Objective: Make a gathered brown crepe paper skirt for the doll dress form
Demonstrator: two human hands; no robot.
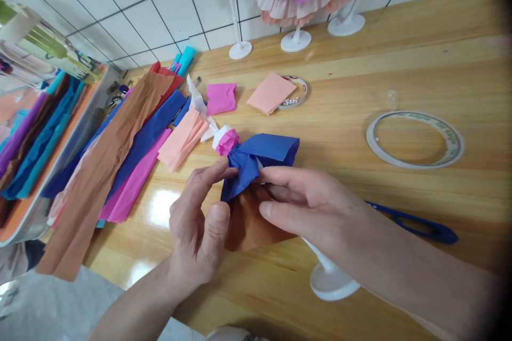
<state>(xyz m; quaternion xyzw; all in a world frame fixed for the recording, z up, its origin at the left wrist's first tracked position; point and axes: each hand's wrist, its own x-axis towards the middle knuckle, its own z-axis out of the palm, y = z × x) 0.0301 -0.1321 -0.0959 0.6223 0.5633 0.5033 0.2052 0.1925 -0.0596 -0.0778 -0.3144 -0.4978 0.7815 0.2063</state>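
Observation:
A small white dress-form figure lies tilted, its round base [335,281] showing below my right wrist. Pink paper [226,142] wraps its bust. Blue crepe paper [246,168] is gathered at the waist, one piece flaring to the right, over a brown paper skirt [252,221]. My left hand [200,218] is at the waist's left side, index fingertip against the blue paper and thumb by the brown skirt's edge. From the right, my right hand [306,197] pinches the blue paper between thumb and fingers. Some fingertips are hidden behind the paper.
Brown [116,160], blue and pink paper strips lie at the left beside a tray [36,224]. A peach square [272,93] overlaps a ring of beads. A tape roll [416,162] and a blue cutter [428,228] lie right. White stands [240,50] line the wall.

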